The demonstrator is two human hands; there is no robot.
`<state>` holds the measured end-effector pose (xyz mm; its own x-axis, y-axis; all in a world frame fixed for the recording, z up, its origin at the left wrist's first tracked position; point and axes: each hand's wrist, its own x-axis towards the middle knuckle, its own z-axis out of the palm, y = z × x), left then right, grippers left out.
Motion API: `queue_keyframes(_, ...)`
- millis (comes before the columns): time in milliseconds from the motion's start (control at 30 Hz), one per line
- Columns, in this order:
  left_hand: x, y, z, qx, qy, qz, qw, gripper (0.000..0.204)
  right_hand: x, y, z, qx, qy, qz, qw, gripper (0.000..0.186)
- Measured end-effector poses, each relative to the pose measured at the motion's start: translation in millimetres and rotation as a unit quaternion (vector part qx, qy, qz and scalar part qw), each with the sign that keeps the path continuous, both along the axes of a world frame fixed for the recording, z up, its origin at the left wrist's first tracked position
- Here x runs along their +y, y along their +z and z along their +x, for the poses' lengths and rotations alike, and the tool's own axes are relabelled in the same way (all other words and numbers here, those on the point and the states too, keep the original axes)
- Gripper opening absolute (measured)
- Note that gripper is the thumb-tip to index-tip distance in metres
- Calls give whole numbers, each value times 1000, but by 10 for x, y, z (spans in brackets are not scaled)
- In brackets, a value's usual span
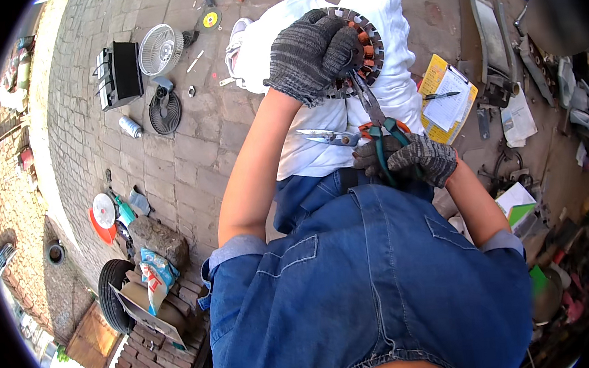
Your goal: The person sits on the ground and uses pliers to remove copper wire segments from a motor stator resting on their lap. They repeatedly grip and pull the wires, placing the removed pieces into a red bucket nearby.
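My left hand (312, 54), in a dark grey knitted glove, is closed on a motor stator (374, 34), a round slotted metal core with copper windings. It holds the stator over my white-covered lap, and the palm hides its left part. My right hand (410, 161), gloved alike, is wrapped round the green and orange handles of long-nose pliers (369, 102). The plier tips reach the near side of the stator, beside my left fingers; whether they grip a wire is too small to tell. A silver-bladed cutting tool (329, 137) lies on my lap just left of the pliers' handles.
On the paved ground to the left are a white fan grille (161, 49), a black box (120, 75), a dark round fan part (165, 112) and a spool (131, 127). A yellow clipboard (448, 99) with paper and pen lies right. Scattered tools and metal parts crowd the far right.
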<state>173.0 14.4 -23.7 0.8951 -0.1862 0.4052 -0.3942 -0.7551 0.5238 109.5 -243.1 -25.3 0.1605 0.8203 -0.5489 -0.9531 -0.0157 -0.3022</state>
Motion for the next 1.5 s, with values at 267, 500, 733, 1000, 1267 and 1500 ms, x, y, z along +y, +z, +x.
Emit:
queue_keyframes(267,46,14,-35,-18,-29,-22,999,32,-170,-6,192,3,103,-91,991,47)
queue_keyframes(500,49,-44,-20,-31,-16,-26,999,31,-158,111,32,-49,133,-156,977,53)
queue_keyframes(733,44,-126,-48,-39,1,-2,999,33,-206,184,-128,-242,134,-207,938,33)
queue_keyframes(1000,22,-105,-61,-18,10,-4,1000,33,-80,168,-174,-207,126,-233,942,31)
queue_keyframes(1267,6,-98,-55,-42,13,-3,999,32,173,267,-173,-271,103,-291,912,29)
queue_keyframes(1500,22,-138,-37,-69,0,-17,997,31,160,168,-186,-170,86,-250,949,36)
